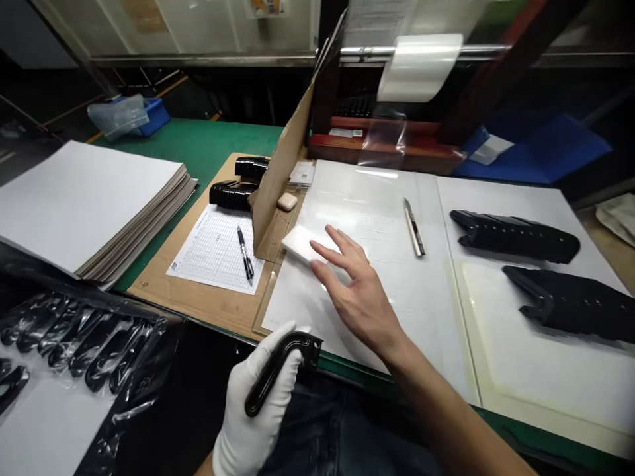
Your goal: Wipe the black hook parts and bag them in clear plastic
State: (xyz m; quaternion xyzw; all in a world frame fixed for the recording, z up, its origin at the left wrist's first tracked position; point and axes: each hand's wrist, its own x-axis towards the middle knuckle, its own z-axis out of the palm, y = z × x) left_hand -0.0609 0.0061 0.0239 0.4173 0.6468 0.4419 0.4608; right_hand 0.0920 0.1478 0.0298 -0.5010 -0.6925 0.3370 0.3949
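In the head view my left hand (258, 396), in a white glove, is closed around a curved glossy black plastic part (278, 371) with a notched end, held before the table's front edge. Bare and with fingers spread, my right hand (358, 284) is over the work surface. Its fingertips are close to a folded white cloth or pad (300, 244); whether they touch it I cannot tell. A utility knife (413, 228) lies to the right of that hand on the white sheet (391, 291).
An upright cardboard divider (285, 152) stands left of the sheet. Beyond it are a pen (245, 254) on a printed form (208, 254) and a paper stack (89, 198). Black parts (516, 235) lie at right. A film roll (421, 66) hangs behind; bagged black parts (74, 337) sit at left.
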